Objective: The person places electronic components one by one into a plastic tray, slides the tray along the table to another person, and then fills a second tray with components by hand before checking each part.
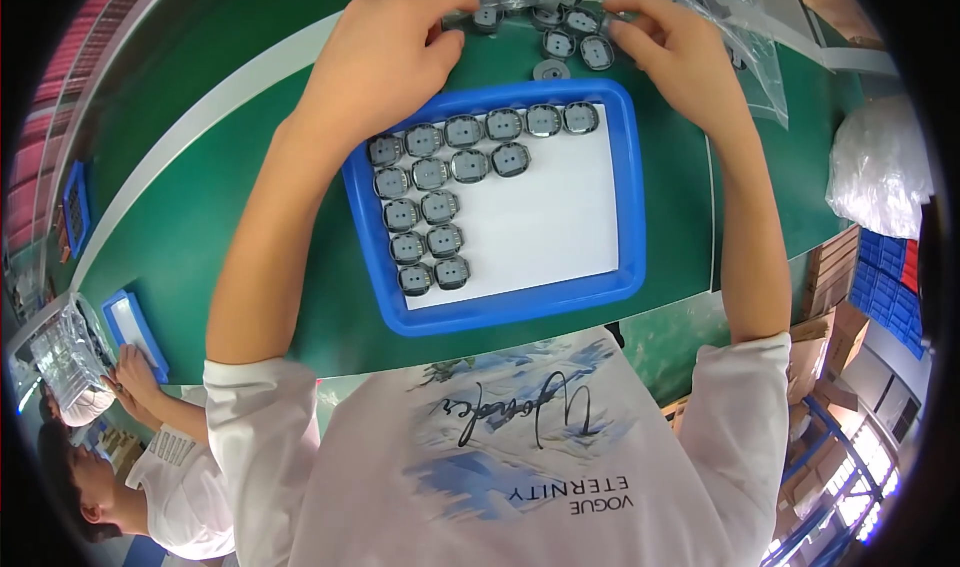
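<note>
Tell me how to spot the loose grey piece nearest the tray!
Find the blue tray on the green table. Past its far edge, between the left hand and right hand, lie loose grey pieces. Your piece lies closest to that edge, showing a paler, rounder face.

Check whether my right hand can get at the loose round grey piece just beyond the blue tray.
Probably yes: the right hand is nearby and the round grey piece lies uncovered. A loose grey casing sits between them, but looks low enough to reach over.
</note>
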### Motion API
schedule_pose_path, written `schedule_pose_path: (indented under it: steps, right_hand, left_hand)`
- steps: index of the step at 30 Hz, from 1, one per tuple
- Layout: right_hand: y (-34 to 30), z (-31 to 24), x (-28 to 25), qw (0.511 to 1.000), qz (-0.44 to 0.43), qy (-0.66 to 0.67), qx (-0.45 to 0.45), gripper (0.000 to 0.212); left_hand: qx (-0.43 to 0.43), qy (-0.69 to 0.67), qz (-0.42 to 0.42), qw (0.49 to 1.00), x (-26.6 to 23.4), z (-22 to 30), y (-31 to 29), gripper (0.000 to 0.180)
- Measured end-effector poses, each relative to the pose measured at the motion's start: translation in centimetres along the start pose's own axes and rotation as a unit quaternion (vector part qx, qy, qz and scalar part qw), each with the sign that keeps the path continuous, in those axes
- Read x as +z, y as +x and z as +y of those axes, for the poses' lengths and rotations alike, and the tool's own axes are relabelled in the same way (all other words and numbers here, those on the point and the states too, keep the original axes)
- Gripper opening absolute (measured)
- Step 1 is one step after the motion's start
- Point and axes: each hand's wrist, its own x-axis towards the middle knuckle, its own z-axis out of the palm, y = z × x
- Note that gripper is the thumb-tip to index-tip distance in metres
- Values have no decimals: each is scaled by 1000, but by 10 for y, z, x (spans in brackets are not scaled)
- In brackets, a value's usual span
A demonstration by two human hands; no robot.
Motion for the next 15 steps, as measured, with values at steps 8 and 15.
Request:
schedule_pose_path:
  steps: [8, 15]
  right_hand:
    - [10, 2, -17, 998, 26, 56, -24, 24]
    - [-41, 5, -31, 993, 32, 107, 35, 30]
  left_hand:
    - [114, 46, -7, 992, -3, -13, 14, 27]
    - [73, -27, -5, 997, -18, -31, -16, 22]
